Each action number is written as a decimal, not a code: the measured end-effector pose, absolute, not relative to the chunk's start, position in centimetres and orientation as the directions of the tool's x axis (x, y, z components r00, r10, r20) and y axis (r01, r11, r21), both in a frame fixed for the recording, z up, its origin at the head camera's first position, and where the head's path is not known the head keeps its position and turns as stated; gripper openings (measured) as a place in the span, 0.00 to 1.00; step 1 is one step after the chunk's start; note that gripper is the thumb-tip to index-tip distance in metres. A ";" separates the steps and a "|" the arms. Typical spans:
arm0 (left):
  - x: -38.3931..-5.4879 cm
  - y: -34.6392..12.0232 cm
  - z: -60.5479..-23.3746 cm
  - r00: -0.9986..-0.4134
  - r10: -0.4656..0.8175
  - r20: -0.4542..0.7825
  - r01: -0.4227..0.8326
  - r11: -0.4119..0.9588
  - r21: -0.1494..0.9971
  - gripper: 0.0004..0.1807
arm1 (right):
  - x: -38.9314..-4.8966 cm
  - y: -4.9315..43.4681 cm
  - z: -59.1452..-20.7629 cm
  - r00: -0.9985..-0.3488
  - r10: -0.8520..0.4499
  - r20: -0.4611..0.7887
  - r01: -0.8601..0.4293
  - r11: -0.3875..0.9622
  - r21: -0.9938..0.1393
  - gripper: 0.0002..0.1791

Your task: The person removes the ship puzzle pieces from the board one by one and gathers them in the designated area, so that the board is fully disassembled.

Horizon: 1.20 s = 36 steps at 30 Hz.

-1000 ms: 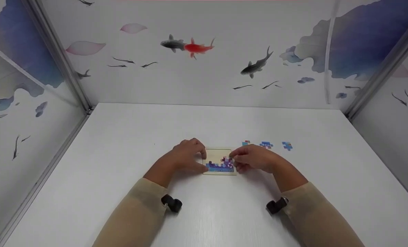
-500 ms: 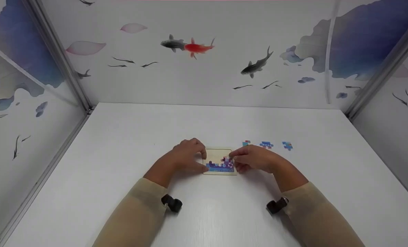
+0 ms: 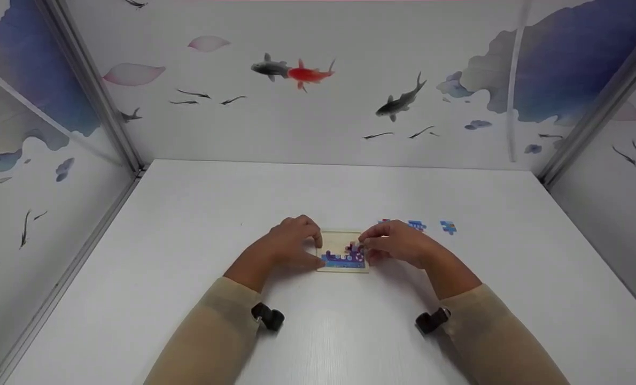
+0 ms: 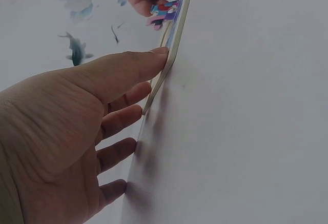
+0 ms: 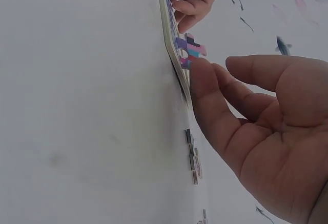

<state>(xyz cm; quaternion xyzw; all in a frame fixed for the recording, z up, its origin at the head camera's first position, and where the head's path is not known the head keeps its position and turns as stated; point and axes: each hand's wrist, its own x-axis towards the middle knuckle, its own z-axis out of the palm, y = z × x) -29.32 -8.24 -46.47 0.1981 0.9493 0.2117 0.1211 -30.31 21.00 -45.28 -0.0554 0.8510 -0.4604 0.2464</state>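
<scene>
A small wooden puzzle tray [image 3: 339, 270] lies on the white table, its lower part filled with blue and purple jigsaw pieces [image 3: 343, 261]. My left hand [image 3: 294, 243] grips the tray's left side, with the thumb at the lower corner and the index finger higher up the edge. In the left wrist view the thumb [image 4: 138, 66] presses on the frame. At the tray's right side, my right hand [image 3: 398, 245] pinches a multicoloured jigsaw piece [image 5: 193, 47] between its fingertips. This piece stands tilted up over the tray, partly hidden by the fingers.
Loose jigsaw pieces lie on the table behind my right hand; one [image 3: 448, 227] is fully visible, while another [image 3: 417, 224] is partly covered. White panels painted with fish [image 3: 401, 101] stand along the back and sides of the table [image 3: 216, 198].
My right hand has risen slightly and its fingers have shifted, tilting the jigsaw piece and covering more of the loose pieces behind. My left hand and the tray stay put.
</scene>
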 end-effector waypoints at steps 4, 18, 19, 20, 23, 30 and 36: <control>-29.3 -8.3 -46.5 -0.889 0.434 -0.144 0.334 0.832 0.444 0.16 | -30.3 20.9 -45.3 -0.884 -0.299 -0.360 0.142 0.561 -0.816 0.12; -29.6 -8.2 -46.5 -0.882 0.450 -0.141 0.356 0.832 0.425 0.17 | -30.5 20.6 -45.5 -0.886 -0.283 -0.368 0.159 0.560 -0.813 0.11; -29.6 -8.3 -46.4 -0.881 0.451 -0.140 0.357 0.831 0.427 0.17 | -30.5 20.6 -45.6 -0.887 -0.282 -0.367 0.158 0.562 -0.812 0.10; -29.6 -8.3 -46.4 -0.881 0.452 -0.141 0.358 0.831 0.426 0.17 | -30.5 20.6 -45.6 -0.887 -0.280 -0.367 0.157 0.564 -0.811 0.10; -29.5 -8.3 -46.4 -0.883 0.448 -0.144 0.352 0.832 0.428 0.17 | -30.5 20.6 -45.8 -0.891 -0.270 -0.365 0.159 0.568 -0.807 0.09; -29.3 -8.2 -46.5 -0.889 0.428 -0.162 0.327 0.842 0.428 0.16 | -30.6 21.0 -45.7 -0.897 -0.252 -0.364 0.187 0.528 -0.828 0.10; -29.3 -8.3 -46.4 -0.885 0.445 -0.139 0.344 0.825 0.448 0.16 | -31.0 22.9 -44.3 -0.909 -0.225 -0.350 0.209 0.481 -0.852 0.13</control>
